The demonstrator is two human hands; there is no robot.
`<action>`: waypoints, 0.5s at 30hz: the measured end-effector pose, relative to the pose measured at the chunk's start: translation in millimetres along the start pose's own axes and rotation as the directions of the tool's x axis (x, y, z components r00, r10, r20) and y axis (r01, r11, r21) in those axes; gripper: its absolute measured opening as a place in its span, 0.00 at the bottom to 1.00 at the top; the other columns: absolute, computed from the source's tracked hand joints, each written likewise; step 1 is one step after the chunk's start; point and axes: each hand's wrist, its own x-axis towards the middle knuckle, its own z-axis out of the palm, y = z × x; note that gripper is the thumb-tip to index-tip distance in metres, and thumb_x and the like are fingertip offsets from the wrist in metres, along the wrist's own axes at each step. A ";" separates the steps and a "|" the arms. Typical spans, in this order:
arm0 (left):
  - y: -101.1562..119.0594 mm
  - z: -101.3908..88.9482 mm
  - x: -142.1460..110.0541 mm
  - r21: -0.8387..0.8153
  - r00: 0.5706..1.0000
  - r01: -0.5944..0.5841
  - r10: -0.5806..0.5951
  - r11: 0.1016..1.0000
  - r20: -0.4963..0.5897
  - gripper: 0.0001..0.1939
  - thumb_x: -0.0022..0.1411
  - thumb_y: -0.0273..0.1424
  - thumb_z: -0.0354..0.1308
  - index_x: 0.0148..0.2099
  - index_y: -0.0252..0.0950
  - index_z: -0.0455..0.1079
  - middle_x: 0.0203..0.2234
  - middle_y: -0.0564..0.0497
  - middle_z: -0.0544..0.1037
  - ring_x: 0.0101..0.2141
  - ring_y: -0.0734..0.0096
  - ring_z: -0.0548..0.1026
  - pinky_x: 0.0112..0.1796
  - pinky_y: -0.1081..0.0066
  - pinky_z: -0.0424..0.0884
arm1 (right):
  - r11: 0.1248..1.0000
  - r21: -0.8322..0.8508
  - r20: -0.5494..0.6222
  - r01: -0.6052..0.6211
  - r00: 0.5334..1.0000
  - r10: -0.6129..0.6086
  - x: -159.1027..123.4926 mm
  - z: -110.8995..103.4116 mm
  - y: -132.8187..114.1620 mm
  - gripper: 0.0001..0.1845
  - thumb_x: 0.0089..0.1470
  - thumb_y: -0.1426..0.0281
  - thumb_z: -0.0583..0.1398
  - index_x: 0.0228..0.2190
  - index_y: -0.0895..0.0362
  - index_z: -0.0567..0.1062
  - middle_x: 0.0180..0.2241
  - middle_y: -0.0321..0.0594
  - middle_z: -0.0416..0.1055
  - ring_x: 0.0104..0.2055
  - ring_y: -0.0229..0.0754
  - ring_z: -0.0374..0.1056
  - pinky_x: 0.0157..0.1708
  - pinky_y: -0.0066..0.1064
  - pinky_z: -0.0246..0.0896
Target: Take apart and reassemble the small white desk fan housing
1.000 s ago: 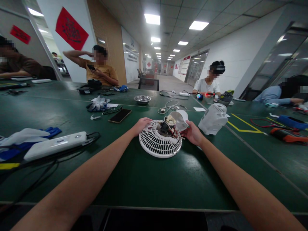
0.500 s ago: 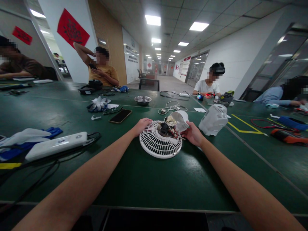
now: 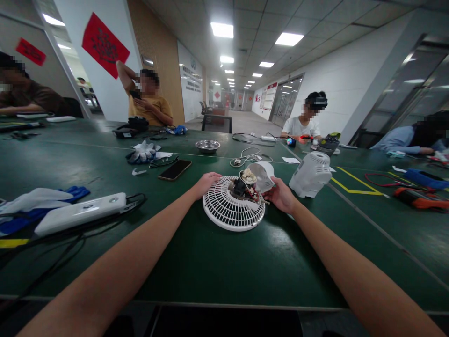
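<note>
A round white fan grille lies flat on the green table, with an exposed motor and wires at its middle. My left hand grips the grille's far left rim. My right hand holds a white cup-shaped motor cover, tilted against the motor on the right side. A second white housing part stands just beyond my right hand.
A black phone, gloves and a metal bowl lie farther back. A white device with black cables sits at the left. Orange and blue tools lie at the right. Several people sit around the table.
My hands and the fan parts have stayed put. The person in the yellow shirt across the table has raised an arm behind the head.
</note>
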 end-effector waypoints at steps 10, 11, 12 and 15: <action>-1.5 -1.8 1.5 -0.007 1.000 0.010 -0.010 1.000 0.000 0.09 0.57 0.29 0.60 0.41 0.33 0.75 0.34 0.47 0.81 0.34 0.66 0.78 0.40 0.67 0.73 | 1.000 -0.016 -0.011 0.006 1.000 -0.006 -1.6 2.7 -1.4 0.13 0.61 0.58 0.56 0.36 0.54 0.75 0.30 0.40 0.78 0.29 0.42 0.70 0.27 0.32 0.64; -1.3 -2.1 1.6 0.003 1.000 0.004 -0.004 1.000 0.002 0.09 0.57 0.29 0.60 0.41 0.33 0.76 0.35 0.47 0.81 0.35 0.66 0.78 0.40 0.67 0.72 | 1.000 -0.018 -0.015 0.004 1.000 -0.004 -1.4 2.8 -1.5 0.14 0.61 0.58 0.55 0.36 0.54 0.75 0.30 0.41 0.78 0.29 0.42 0.70 0.27 0.32 0.64; -1.2 -2.3 1.6 0.012 1.000 -0.002 0.002 1.000 0.004 0.09 0.57 0.29 0.60 0.41 0.33 0.76 0.35 0.47 0.81 0.35 0.66 0.78 0.40 0.67 0.72 | 1.000 -0.018 -0.018 0.004 1.000 -0.004 -1.1 2.9 -1.6 0.14 0.61 0.58 0.55 0.36 0.54 0.75 0.30 0.41 0.78 0.28 0.42 0.69 0.27 0.32 0.64; -1.3 -1.8 1.7 0.006 1.000 -0.005 0.005 1.000 -0.002 0.09 0.56 0.28 0.59 0.41 0.33 0.76 0.34 0.47 0.81 0.33 0.66 0.78 0.39 0.67 0.72 | 1.000 -0.012 -0.022 -0.001 1.000 0.000 -0.4 2.6 -1.5 0.14 0.61 0.59 0.55 0.36 0.54 0.75 0.30 0.40 0.78 0.28 0.42 0.69 0.27 0.31 0.64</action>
